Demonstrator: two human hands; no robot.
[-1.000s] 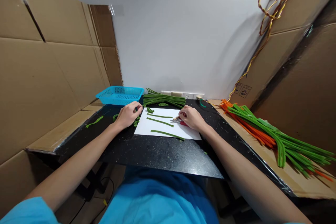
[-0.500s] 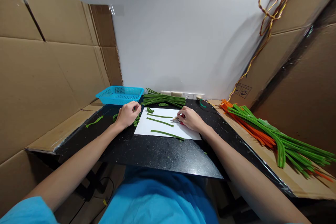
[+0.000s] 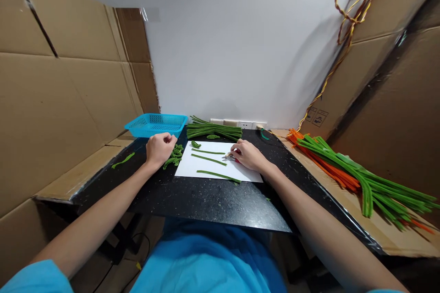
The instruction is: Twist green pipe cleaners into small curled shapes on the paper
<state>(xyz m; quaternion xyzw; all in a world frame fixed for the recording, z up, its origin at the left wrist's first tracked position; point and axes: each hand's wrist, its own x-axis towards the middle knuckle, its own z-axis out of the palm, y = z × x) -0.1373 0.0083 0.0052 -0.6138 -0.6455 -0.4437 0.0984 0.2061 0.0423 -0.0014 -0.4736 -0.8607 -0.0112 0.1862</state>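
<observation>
Hands well apart over the black tabletop (image 3: 192,201); left hand (image 3: 160,150) with fingers curled in, just beside the pile of green loops (image 3: 174,154), contents of the curl, if any, cannot be told; right hand (image 3: 250,153) bent over the red-handled cutting tool (image 3: 229,158), fingers at its handles, tightness of grip hidden, tips pointing left over the white paper (image 3: 185,169); risk: if the tool is only loosely held, it could swivel and catch the middle green strip (image 3: 208,160), whose right end lies near the tips; three straight strips lie apart on the paper, the nearest (image 3: 218,176) with its right end at the near edge, so a passing forearm could drag it off or skew the sheet, nothing visible pinning it beyond what rests there; small green coil (image 3: 195,144) at the far left corner, light enough, I judge, to be brushed away by a sleeve or finger; looped pieces look prone to snagging one another if one is pulled; farther out, blue basket (image 3: 137,129) far left, dark green bundle (image 3: 215,129) at the far side, its loose stems liable to roll if bumped.
</observation>
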